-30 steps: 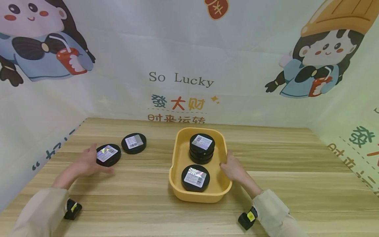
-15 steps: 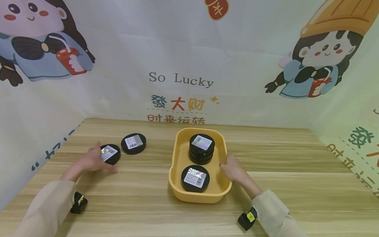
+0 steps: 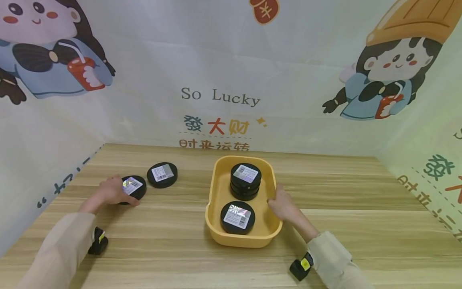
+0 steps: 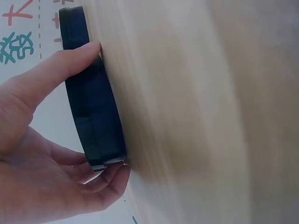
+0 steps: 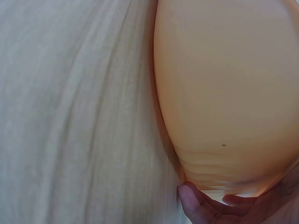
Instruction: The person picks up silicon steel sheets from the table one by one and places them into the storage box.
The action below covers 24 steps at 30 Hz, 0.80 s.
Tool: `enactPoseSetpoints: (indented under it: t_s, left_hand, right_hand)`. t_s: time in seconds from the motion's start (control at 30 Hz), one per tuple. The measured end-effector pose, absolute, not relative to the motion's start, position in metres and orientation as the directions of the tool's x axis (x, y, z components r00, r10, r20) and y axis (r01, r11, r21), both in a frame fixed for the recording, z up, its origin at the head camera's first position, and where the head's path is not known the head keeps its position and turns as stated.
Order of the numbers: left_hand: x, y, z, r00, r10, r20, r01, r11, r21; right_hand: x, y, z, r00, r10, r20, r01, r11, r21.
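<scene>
A: Biggest first, quick.
B: Printed backdrop [image 3: 144, 72], cartoon figures, "So Lucky" lettering. Then the wood-grain worktop [image 3: 335, 180].
A: Next?
B: Yellow tub [image 3: 242, 241], on the worktop, around mid-frame in head view.
A: Hands?
B: Left hand [image 3: 112, 190] grips the held disc, thumb on one side of its rim, fingers on the other. Right hand [image 3: 283, 204] grips the tub's right wall, a fingertip over the rim.
A: Inside the tub?
B: Stack of black discs [image 3: 245, 180] at the far end, lone disc [image 3: 237, 217] at the near end, flat.
A: Outside?
B: Held disc [image 3: 137, 189], left part of worktop; touching it or just off, can't tell. Spare disc [image 3: 162, 175] flat just beside it, farther back.
A: Smallest?
B: Silvery labels [image 3: 162, 173], one on each visible disc top.
</scene>
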<state>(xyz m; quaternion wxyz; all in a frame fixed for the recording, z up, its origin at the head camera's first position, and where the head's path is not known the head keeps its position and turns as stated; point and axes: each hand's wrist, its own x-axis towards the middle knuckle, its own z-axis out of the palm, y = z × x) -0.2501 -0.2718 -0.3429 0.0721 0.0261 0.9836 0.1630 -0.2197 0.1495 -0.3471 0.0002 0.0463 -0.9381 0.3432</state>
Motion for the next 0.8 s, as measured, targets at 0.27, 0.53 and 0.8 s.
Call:
enactPoseSetpoints:
  t_s: [0.27,0.53,0.8]
  left_hand:
    - [-0.256,-0.273,-0.343,-0.984,0.107,-0.143,0.063,0.957,0.282]
    - [-0.271,-0.287,-0.360,-0.988,0.090,-0.122,0.049,0.950,0.309]
    - [-0.258,-0.271,-0.348,-0.996,0.070,-0.048,0.046,0.921,0.386]
  right_hand:
    - [-0.219,0.149,-0.347,-0.995,-0.088,0.040,-0.093,0.767,-0.635]
    - [-0.220,0.149,-0.348,-0.996,-0.082,0.026,-0.080,0.760,-0.645]
    - [-0.221,0.148,-0.348,-0.996,-0.084,0.033,-0.085,0.765,-0.639]
